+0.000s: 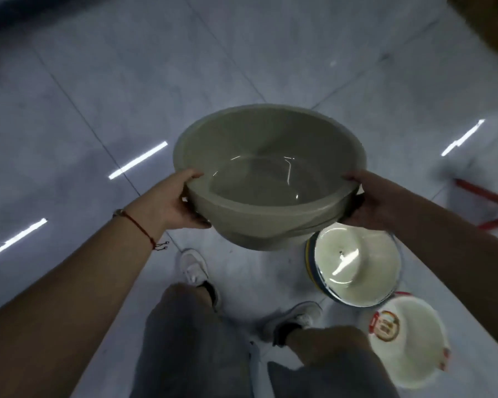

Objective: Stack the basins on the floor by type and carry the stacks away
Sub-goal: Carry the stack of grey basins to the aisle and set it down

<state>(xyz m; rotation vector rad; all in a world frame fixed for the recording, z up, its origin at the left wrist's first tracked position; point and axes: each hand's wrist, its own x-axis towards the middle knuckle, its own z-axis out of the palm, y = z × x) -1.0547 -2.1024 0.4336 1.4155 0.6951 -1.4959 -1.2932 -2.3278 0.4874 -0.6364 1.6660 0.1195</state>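
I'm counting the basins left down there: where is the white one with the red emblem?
Head view, lower right: the emblem basin sits on the floor, right of the right shoe, beside the blue-rimmed basin.

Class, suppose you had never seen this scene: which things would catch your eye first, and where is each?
First the large grey-green plastic basin at the centre, held above the floor by the left hand and right hand gripping opposite rims. Next, on the pale tiled floor at lower right, a white enamel basin with a blue and yellow rim and, nearer, a white basin with a red emblem.
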